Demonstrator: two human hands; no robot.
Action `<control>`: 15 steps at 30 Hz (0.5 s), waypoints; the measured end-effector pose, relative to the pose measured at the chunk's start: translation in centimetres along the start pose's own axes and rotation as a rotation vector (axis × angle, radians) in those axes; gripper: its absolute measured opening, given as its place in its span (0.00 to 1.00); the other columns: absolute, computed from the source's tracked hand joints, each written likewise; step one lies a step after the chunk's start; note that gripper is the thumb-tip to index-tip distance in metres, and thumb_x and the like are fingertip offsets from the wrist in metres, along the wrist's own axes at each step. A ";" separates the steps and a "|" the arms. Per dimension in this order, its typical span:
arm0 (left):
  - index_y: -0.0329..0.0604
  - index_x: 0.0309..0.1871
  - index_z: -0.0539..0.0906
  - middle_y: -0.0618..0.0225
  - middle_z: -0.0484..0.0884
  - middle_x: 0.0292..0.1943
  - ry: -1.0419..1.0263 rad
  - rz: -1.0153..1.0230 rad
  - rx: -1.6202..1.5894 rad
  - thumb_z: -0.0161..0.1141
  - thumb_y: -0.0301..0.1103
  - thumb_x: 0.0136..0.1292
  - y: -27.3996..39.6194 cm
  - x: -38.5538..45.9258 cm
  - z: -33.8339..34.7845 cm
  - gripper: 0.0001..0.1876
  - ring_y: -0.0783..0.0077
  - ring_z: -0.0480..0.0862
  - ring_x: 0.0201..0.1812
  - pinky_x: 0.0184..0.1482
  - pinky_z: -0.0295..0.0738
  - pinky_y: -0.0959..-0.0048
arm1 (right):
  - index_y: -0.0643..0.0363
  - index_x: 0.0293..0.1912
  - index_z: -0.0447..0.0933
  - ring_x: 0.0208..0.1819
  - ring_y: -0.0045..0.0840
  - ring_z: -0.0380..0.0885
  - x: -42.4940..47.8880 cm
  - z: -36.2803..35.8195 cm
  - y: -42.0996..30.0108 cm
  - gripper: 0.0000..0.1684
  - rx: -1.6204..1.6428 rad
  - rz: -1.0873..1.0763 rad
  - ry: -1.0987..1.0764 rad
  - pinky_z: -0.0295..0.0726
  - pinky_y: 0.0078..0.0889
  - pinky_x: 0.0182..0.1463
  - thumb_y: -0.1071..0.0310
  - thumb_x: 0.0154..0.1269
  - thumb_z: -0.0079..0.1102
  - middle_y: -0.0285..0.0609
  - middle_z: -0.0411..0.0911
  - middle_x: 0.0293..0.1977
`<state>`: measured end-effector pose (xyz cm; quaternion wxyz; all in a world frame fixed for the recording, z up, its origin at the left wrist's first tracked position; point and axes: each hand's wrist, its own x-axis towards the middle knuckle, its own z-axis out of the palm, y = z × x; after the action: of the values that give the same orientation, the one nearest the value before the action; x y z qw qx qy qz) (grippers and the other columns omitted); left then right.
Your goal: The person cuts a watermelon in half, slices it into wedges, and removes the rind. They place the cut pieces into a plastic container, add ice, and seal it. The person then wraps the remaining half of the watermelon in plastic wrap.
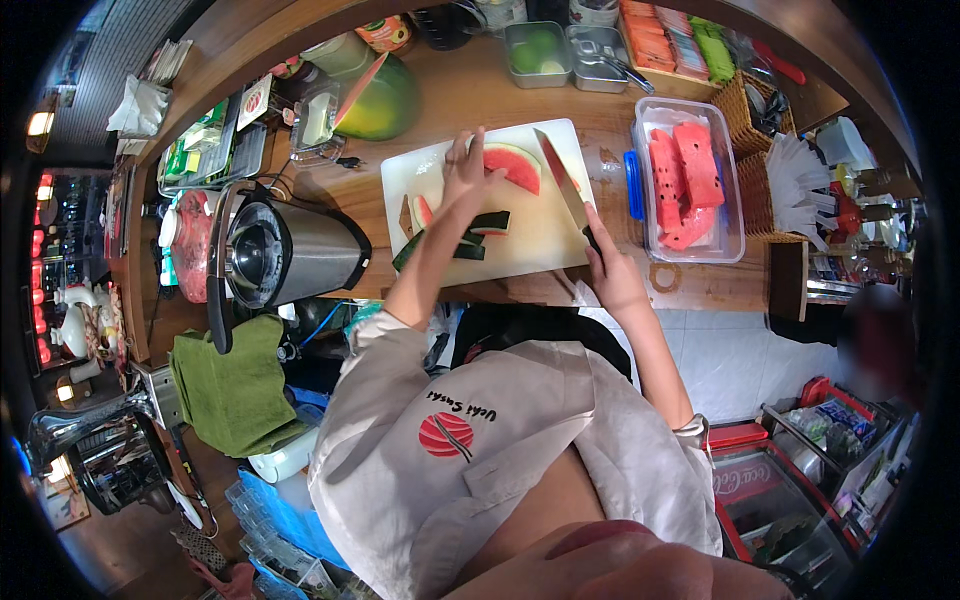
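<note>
A slice of red watermelon (517,166) with its rind on lies on a white cutting board (540,240). My left hand (466,169) is at the left end of this slice, thumb at its lower edge and fingers near its top. In my right hand (616,274) is the dark handle of a kitchen knife (561,172). Its long blade points away from me over the board, just right of the slice. Dark green rind strips (491,223) lie below the slice, and more rind (470,250) is partly covered by my left forearm. A small watermelon piece (422,212) sits left of that forearm.
Right of the board stands a clear plastic container (739,217) holding watermelon chunks (697,165). A large cut watermelon (386,101) rests behind the board's left corner. A steel blender jug (300,247) lies to the left. Small tubs (538,56) and wicker baskets (757,191) line the back and right.
</note>
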<state>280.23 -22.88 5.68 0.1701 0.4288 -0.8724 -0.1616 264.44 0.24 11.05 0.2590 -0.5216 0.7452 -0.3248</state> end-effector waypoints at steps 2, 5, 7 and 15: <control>0.33 0.64 0.57 0.39 0.61 0.60 0.140 -0.073 -0.141 0.68 0.46 0.47 1.0 -1.1 1.5 0.45 0.42 0.60 0.62 0.64 0.55 0.56 | 0.34 0.68 0.47 0.24 0.51 0.76 1.1 0.4 -0.5 0.37 -0.129 -0.011 -0.059 0.73 0.53 0.28 0.70 0.63 0.47 0.59 0.75 0.22; 0.22 0.63 0.54 0.29 0.58 0.59 0.172 -0.151 -0.122 0.70 0.50 0.43 1.9 -2.0 2.3 0.52 0.36 0.58 0.62 0.64 0.54 0.54 | 0.34 0.68 0.47 0.25 0.51 0.76 2.5 0.7 -1.4 0.38 -0.240 0.005 -0.120 0.74 0.53 0.30 0.69 0.62 0.47 0.58 0.75 0.21; 0.23 0.64 0.51 0.32 0.56 0.61 0.106 -0.204 -0.002 0.70 0.53 0.43 2.0 -2.0 2.4 0.55 0.39 0.54 0.65 0.65 0.53 0.56 | 0.33 0.68 0.47 0.26 0.53 0.76 3.2 0.5 -2.0 0.37 -0.264 0.015 -0.153 0.73 0.54 0.32 0.69 0.63 0.47 0.60 0.75 0.22; 0.17 0.62 0.50 0.23 0.51 0.61 0.066 -0.261 -0.158 0.73 0.54 0.36 2.7 -1.8 1.7 0.60 0.32 0.52 0.65 0.67 0.49 0.54 | 0.36 0.66 0.52 0.29 0.51 0.77 5.6 -1.6 -3.4 0.34 -0.307 -0.056 -0.260 0.75 0.52 0.35 0.67 0.63 0.47 0.60 0.76 0.25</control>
<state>278.58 -19.64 5.03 0.2094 0.5288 -0.7879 -0.2361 263.51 -5.56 14.37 0.2614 -0.6128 0.7316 -0.1446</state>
